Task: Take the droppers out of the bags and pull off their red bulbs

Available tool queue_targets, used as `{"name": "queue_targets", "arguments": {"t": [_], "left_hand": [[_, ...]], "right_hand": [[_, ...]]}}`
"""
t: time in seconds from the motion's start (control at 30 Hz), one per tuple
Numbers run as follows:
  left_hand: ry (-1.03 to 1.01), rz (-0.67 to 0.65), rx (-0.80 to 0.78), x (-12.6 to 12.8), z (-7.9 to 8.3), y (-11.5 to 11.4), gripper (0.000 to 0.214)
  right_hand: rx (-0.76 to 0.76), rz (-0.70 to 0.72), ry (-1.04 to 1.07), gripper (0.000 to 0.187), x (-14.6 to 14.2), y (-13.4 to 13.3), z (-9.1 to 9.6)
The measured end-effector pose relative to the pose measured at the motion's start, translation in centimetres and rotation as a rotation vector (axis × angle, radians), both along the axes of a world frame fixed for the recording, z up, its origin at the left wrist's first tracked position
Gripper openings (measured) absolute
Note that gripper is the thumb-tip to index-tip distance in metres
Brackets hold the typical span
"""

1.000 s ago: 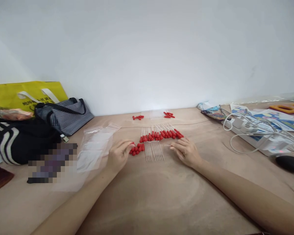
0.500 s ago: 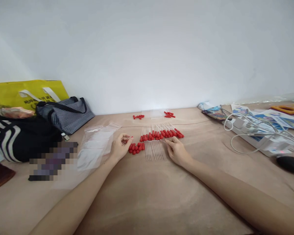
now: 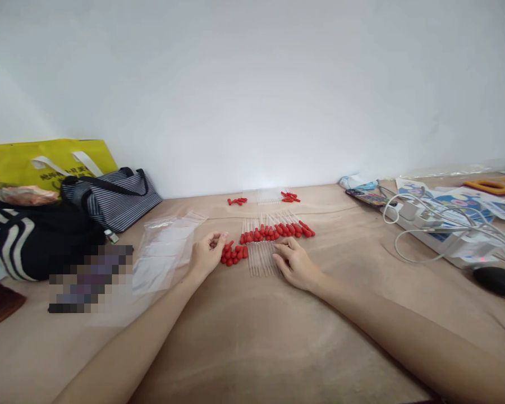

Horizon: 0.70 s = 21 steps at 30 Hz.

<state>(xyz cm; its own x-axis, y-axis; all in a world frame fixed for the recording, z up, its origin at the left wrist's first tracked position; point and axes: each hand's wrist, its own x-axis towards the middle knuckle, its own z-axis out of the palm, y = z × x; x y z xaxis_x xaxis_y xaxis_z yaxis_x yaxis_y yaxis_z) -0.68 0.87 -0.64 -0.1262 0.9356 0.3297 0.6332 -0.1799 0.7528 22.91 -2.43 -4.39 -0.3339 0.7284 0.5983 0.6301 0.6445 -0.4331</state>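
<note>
- While the left hand (image 3: 205,255) curls beside red bulbs (image 3: 234,256), whether its fingers (image 3: 221,242) grip one is unclear.
- The right hand (image 3: 297,265) bends at clear tubes (image 3: 261,261) on the counter (image 3: 252,336), grasp likewise unclear.

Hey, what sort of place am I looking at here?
Probably a room at home or a small office, with a makeshift worktable. Everyday clutter suggests it: a striped bag and white plugs with tangled cables, sharing the surface with neatly grouped red bulbs.
</note>
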Motion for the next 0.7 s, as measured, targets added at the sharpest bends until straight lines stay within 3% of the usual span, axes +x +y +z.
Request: {"name": "queue_targets", "arguments": {"t": [0.43,0.7], "left_hand": [[-0.15,0.034,-0.127,-1.4,-0.9,1.5,0.051],[0.034,-0.018,-0.368,-0.1,1.9,3.9,0.028]], "right_hand": [[-0.046,0.008,0.005,0.024,0.3,-0.4,0.4],[0.003,-0.066,0.074,0.023,0.4,-0.5,0.7]]}}
